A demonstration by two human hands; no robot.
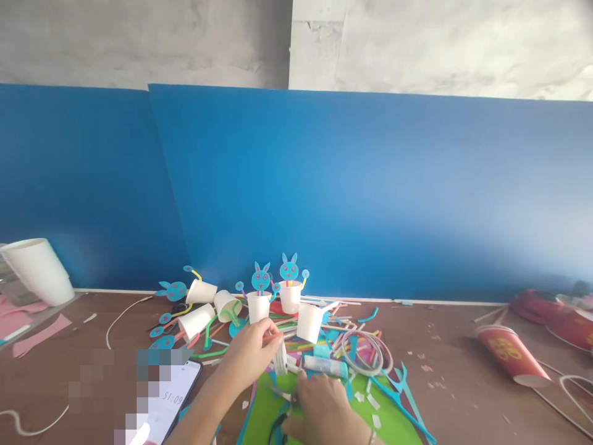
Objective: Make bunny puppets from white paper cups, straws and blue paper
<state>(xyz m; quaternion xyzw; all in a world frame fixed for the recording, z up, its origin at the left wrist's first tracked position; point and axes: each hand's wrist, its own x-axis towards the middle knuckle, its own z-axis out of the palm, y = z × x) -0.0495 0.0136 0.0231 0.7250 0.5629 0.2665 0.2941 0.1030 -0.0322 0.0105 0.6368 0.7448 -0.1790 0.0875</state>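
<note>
Left hand (254, 350) clamped the tape (280, 361), right hand (324, 403) was at the scissors (290, 397), grip unclear: tape-handling, apparently; steady hold seemed needed next!

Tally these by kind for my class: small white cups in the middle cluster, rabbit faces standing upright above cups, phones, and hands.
Small white cups: 6
Upright rabbit faces: 2
Phone: 1
Hands: 2
Total: 11
</note>
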